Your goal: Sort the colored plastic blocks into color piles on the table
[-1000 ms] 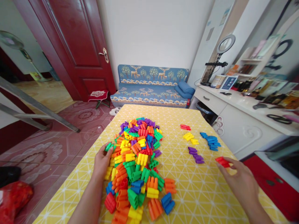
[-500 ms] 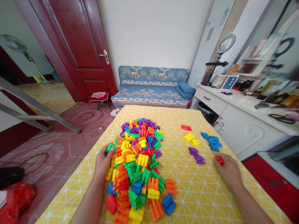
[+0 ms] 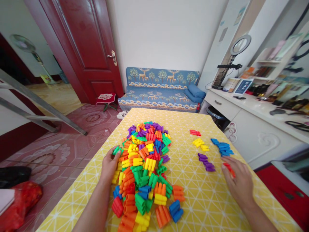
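Note:
My left hand [image 3: 109,164] is at the left edge of a big pile of mixed plastic building blocks [image 3: 150,164], its thumb and fingers closed around a green block [image 3: 117,150]. Over on the right, my right hand [image 3: 238,180] has its fingers apart above the cloth. A red block [image 3: 229,169] lies between its thumb and forefinger, partly covered by the hand. Just beyond the fingertips is a group of blue blocks [image 3: 223,148]. Purple blocks [image 3: 206,162], yellow blocks [image 3: 201,144] and a red block [image 3: 195,132] lie in separate small groups nearby.
A yellow patterned cloth [image 3: 193,199] covers the table. Past its far edge stands a blue sofa [image 3: 159,91]. A white dresser [image 3: 256,125] with a ring light [image 3: 240,45] is on the right. To the left are a metal ladder [image 3: 45,117] and a small stool [image 3: 105,98].
My right hand's fingers have spread, and more of the red block beneath them shows. My left hand keeps its hold on the green block. The whole view has shifted slightly.

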A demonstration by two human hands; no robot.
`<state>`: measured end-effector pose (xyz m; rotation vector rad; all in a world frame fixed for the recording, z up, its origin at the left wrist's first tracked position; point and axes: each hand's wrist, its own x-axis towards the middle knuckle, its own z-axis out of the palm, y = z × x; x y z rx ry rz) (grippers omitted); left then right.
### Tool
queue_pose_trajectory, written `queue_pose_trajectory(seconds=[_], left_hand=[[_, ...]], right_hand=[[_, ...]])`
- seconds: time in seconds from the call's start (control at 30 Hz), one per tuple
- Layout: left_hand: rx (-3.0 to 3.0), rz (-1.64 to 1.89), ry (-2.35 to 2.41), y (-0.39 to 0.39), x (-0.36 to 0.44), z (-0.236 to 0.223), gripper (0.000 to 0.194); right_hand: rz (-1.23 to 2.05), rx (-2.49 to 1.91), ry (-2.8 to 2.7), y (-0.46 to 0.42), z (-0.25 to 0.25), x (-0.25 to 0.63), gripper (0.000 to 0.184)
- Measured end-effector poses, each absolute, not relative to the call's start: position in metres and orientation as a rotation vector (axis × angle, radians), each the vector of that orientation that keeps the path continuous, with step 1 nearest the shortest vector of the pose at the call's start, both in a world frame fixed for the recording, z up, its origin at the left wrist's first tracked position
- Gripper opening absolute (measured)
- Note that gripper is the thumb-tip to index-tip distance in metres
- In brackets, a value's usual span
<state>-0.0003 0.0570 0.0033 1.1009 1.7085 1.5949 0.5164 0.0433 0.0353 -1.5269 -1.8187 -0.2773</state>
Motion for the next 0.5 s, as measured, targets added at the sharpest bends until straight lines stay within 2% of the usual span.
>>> queue_pose_trajectory(seconds=[0.1, 0.2, 0.27, 0.5], left_hand=[[1.122, 1.579, 1.745, 0.056, 0.000, 0.006, 0.057], [1.126, 1.579, 1.750, 0.056, 0.000, 0.006, 0.056], [1.118, 1.585, 1.747, 0.056, 0.000, 0.006, 0.056], [1.074, 1.613, 1.726, 0.058, -0.002, 0.000, 0.056]], right_hand=[[0.239, -1.229, -2.202, 0.021, 0.050, 0.469, 0.023], [0.665, -1.053, -2.442, -0.001, 0.055, 0.423, 0.038], [0.784, -1.016, -2.456, -0.009, 0.054, 0.402, 0.042], [0.903, -1.006, -2.262, -0.004, 0.040, 0.394, 0.028]])
